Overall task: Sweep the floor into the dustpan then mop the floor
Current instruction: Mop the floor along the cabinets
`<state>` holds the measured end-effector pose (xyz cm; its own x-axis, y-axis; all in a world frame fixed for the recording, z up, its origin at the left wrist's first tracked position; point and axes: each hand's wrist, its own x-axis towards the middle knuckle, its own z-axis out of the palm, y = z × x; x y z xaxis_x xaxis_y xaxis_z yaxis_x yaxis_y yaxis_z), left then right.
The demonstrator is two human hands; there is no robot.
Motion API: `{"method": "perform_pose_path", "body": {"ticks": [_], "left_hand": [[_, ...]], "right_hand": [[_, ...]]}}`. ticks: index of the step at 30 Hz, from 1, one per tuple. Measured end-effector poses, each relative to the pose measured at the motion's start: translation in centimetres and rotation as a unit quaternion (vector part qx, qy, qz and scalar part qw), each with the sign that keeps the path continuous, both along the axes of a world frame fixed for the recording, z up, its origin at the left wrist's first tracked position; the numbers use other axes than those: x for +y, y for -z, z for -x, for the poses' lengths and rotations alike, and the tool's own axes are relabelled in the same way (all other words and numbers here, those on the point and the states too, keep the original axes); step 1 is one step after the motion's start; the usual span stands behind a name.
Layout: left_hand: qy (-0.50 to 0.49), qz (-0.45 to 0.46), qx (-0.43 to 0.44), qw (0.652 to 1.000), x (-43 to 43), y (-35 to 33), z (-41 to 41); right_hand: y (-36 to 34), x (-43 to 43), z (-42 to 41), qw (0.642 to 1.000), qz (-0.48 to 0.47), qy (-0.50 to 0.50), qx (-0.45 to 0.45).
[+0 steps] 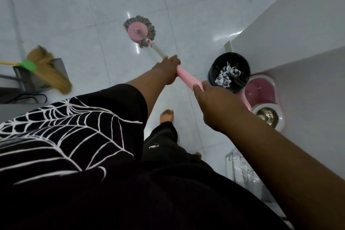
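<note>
Mop (164,56) handle is sitting clamped in both fists: left hand (168,70) gripping farther down, right hand (214,102) nearer the top. Shaft is running toward 11 o'clock, head pressing flat on the floor (93,24); broom (46,69) and dustpan (37,78) are resting at 9 o'clock.

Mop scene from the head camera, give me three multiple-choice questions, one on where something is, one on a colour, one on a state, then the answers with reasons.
1. Where does the broom rest?
A. on the dustpan
B. in the bin
C. against the mop bucket

2. What colour is the mop head disc?
A. blue
B. pink
C. green

3. How is the mop handle held?
A. by the left hand alone
B. by nobody, it lies flat
C. by both hands

Answers:
1 A, its straw bristles lie across the grey dustpan at the left.
2 B, the disc inside the grey strands is pink.
3 C, the left hand and the right hand both grip the pink handle.
</note>
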<state>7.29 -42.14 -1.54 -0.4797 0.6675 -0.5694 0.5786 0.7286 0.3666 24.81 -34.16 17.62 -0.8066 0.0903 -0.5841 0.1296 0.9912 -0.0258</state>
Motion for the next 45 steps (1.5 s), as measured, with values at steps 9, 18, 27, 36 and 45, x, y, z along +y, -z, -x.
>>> {"method": "perform_pose_path", "body": {"ticks": [9, 18, 27, 36, 45], "left_hand": [[-0.028, -0.027, -0.001, 0.999, 0.8, -0.6, -3.5], [-0.043, -0.073, -0.006, 0.996, 0.8, -4.3, -17.7], [-0.112, -0.118, -0.012, 0.987, -0.5, -5.3, -26.9], [-0.129, -0.121, -0.022, 0.984, -3.8, -3.6, -23.7], [-0.154, -0.089, -0.020, 0.984, -9.2, -0.5, -10.2]], "right_hand": [[-1.0, 1.7, -3.0, 1.000, 0.003, -0.021, 0.011], [-5.1, 4.7, -15.0, 0.995, 0.004, -0.100, -0.012], [-7.8, 6.3, -21.2, 0.985, 0.016, -0.170, -0.027], [-7.0, 1.9, -18.6, 0.978, -0.026, -0.206, -0.017], [-3.6, -3.6, -5.8, 0.977, -0.022, -0.211, 0.005]]}}
